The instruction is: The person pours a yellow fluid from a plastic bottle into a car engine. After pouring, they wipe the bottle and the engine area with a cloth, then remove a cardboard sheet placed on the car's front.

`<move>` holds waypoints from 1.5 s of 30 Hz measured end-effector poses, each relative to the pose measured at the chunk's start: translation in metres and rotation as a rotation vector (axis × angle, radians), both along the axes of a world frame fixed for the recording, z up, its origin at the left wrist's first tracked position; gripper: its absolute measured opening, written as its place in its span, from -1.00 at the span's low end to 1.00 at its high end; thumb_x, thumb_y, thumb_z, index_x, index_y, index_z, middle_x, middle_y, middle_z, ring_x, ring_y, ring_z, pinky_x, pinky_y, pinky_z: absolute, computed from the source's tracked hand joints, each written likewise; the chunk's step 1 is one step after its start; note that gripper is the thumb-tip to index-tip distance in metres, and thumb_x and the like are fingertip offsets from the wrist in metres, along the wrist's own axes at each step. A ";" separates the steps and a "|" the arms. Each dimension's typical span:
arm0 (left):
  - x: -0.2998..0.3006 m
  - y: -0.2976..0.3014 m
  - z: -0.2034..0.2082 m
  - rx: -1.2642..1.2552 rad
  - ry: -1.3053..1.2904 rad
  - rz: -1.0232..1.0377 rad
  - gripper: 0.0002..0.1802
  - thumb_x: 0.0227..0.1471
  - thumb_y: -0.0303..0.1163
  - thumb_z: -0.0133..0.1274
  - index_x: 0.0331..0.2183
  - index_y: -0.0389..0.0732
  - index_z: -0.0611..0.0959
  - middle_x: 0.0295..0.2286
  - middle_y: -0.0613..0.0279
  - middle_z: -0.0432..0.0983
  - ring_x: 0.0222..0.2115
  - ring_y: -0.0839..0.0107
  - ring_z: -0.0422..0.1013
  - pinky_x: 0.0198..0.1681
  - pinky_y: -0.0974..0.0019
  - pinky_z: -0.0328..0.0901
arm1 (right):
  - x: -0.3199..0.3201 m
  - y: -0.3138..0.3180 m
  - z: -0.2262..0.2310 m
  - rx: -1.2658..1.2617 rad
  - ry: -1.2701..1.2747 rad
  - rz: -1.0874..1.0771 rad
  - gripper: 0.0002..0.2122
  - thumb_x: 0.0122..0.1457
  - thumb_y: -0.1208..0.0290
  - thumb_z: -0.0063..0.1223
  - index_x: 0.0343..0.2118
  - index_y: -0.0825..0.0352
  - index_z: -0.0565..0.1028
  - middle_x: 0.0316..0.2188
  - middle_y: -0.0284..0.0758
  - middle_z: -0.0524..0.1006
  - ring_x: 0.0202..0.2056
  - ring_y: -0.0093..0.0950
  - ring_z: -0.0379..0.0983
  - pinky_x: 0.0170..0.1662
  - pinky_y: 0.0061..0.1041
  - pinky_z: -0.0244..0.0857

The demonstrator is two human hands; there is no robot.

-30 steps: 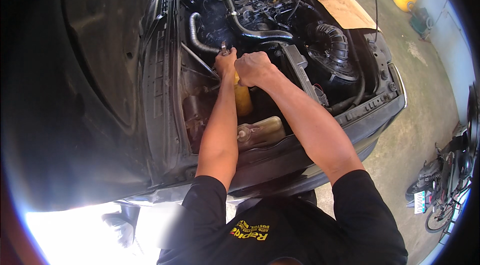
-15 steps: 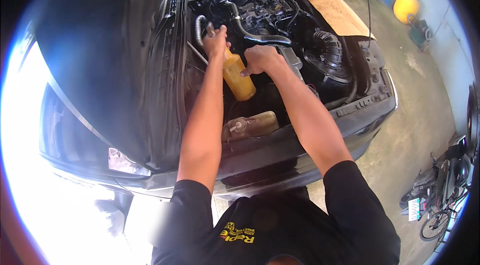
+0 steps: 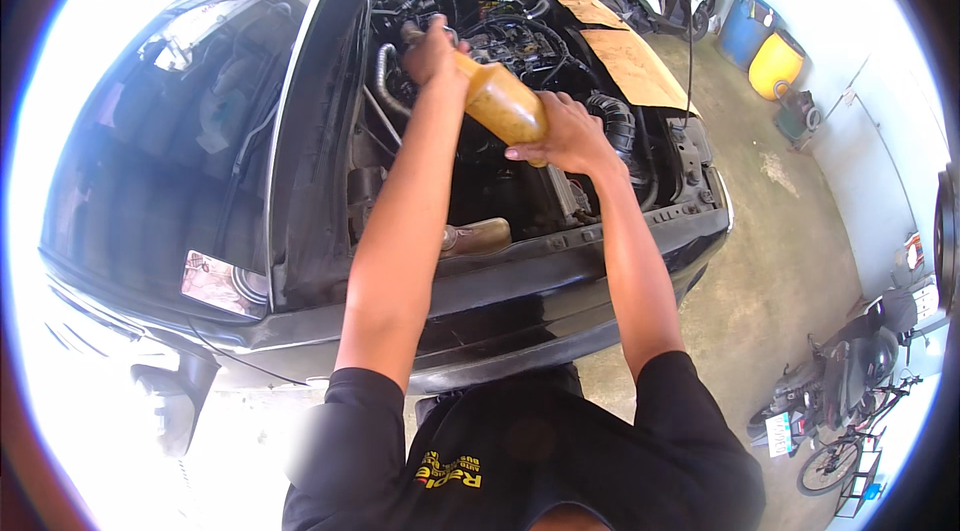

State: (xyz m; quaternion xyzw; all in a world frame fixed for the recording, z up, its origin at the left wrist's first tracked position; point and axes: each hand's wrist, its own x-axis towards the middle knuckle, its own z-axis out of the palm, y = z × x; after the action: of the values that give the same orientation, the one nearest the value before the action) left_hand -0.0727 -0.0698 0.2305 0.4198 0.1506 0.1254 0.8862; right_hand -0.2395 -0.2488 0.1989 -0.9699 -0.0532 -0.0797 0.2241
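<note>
gripping the yellow bottle (image 3: pixel 508 106) near its narrow end with closed left hand (image 3: pixel 432 58), cupping its base with curled right hand (image 3: pixel 572 134) — tilted above the engine bay (image 3: pixel 640 225), behind its front edge — best kept steady two-handed.

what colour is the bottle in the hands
The bottle is amber-yellow; it shows in the head view.

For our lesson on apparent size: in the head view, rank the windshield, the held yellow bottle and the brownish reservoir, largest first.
1. Windshield, by far
2. Yellow bottle
3. Brownish reservoir
</note>
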 end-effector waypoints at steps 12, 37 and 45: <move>-0.008 -0.191 -0.076 0.235 0.148 0.005 -0.52 0.01 -0.17 0.44 -0.28 -0.42 0.67 -0.43 0.03 0.70 -0.61 0.27 0.63 -0.45 0.19 0.54 | -0.014 -0.163 -0.047 0.175 0.069 0.031 -0.22 -0.16 -0.05 0.68 0.03 0.46 0.64 -0.13 0.01 0.73 -0.04 -0.03 0.69 0.07 -0.12 0.51; 0.048 -0.227 -0.141 -0.112 0.350 0.229 -0.64 0.24 -0.21 0.36 -0.33 -0.27 0.58 -0.47 0.21 0.47 -0.61 0.29 0.45 -0.57 0.16 0.38 | 0.116 -0.261 -0.101 -0.055 0.135 0.312 -0.19 -0.16 -0.15 0.56 0.08 0.37 0.60 0.00 -0.14 0.65 0.11 -0.12 0.59 0.25 -0.08 0.33; 0.039 -0.230 -0.129 -0.042 0.366 0.209 -0.67 0.20 -0.23 0.39 -0.23 -0.24 0.63 -0.40 0.22 0.52 -0.44 0.30 0.51 -0.40 0.19 0.45 | 0.118 -0.269 -0.121 0.007 0.051 0.332 -0.18 -0.17 -0.12 0.58 0.12 0.34 0.60 0.00 -0.16 0.65 0.11 -0.15 0.59 0.23 -0.10 0.33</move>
State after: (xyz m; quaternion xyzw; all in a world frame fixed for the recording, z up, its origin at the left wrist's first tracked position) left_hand -0.0334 -0.2999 0.1016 0.3992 0.3543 0.1352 0.8348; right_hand -0.1214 -0.5176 0.0775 -0.9486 -0.2065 -0.0171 0.2390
